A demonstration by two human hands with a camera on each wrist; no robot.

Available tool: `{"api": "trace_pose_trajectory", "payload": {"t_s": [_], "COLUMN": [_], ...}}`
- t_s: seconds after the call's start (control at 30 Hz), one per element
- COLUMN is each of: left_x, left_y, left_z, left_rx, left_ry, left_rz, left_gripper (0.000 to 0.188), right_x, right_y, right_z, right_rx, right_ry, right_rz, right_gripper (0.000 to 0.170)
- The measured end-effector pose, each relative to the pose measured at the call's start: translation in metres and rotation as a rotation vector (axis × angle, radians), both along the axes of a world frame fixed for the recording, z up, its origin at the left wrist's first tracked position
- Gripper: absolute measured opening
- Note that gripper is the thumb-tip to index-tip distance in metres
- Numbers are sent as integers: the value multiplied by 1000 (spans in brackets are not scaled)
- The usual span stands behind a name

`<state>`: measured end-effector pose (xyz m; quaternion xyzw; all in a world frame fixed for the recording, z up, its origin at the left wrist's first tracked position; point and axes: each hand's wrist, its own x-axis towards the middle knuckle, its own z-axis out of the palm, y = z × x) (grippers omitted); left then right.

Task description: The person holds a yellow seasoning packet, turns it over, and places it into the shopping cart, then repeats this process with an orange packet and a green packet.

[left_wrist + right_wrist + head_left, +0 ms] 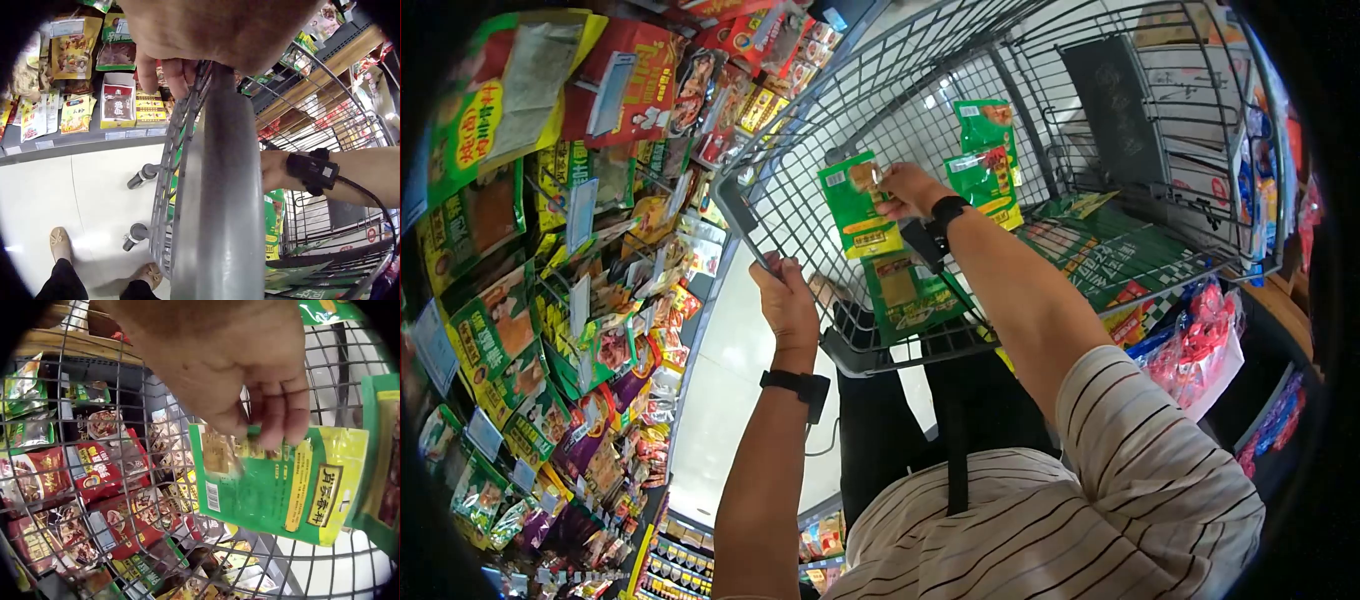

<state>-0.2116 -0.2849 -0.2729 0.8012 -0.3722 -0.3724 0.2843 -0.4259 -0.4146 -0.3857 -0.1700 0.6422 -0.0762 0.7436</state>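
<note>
My right hand (912, 190) pinches a green and yellow spice packet (275, 478) by its edge, inside the wire shopping cart (870, 55). The packet's printed face with a barcode shows in the right wrist view. Fingers of my left hand (788, 305) curl round the cart's grey handle bar (228, 206), which runs below that hand in the left wrist view. Below the held packet lies a dark green packet (910, 300). Two more green packets, one upper (983, 122) and one lower (980, 185), lie farther along the basket.
Shelves of hanging food packets (500, 320) line the left side. White floor (94, 181) lies between the cart and shelf. A dark green printed panel (1115, 255) spans the cart's right side. Pink and red bundles (1200, 340) sit beyond it.
</note>
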Motion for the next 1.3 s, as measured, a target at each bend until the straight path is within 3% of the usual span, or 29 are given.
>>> {"api": "trace_pose_trajectory", "payload": {"t_s": [0.07, 0.2, 0.37, 0.47, 0.53, 0.57, 0.6, 0.67, 0.73, 0.83, 0.97, 1.1, 1.2, 1.3], "left_x": [1, 3, 5, 28, 53, 70, 62, 78, 87, 111, 122, 139, 147, 152], "left_y": [-2, -4, -14, -12, -6, -4, 4, 13, 25, 50, 74, 91, 102, 111], "left_z": [3, 0, 23, 27, 33, 42, 100, 172, 212, 223, 246, 250, 258, 263], "left_rx": [26, 44, 111, 89, -106, -59, 16, -26, 2, -86, -199, -276, -322, -337], "left_ry": [-15, -102, -112, -224, -23, 193, 587, 1226, 1404, 1320, 1172, 1074, 1043, 1051], "left_rz": [-37, -85, -197, -354, -261, -250, 3, -73, -64, -220, -70, -31, 33, 58], "left_gripper": [27, 31, 34, 46, 52, 56, 63, 75, 65, 49, 35, 34, 34, 33], "right_x": [-5, -22, -29, -15, 8, 18, 26, 41, 56, 77, 97, 121, 132, 150], "right_y": [-10, -17, -6, 18, 46, 60, 72, 94, 114, 136, 149, 151, 151, 151], "right_z": [32, 82, 170, 242, 303, 328, 345, 371, 387, 396, 391, 393, 402, 395], "right_rx": [31, -143, -488, -952, -1214, -1341, -1403, -1518, -1516, -1504, -1492, -1354, -1140, -970], "right_ry": [-35, -55, 51, 193, 112, 66, 57, 38, 0, -64, -169, -147, -144, -298], "right_rz": [23, 107, 168, 365, 297, 264, 290, 339, 373, 420, 330, 55, 69, 119], "right_gripper": [24, 21, 14, 11, 12, 12, 14, 17, 24, 23, 22, 24, 25, 28]}}
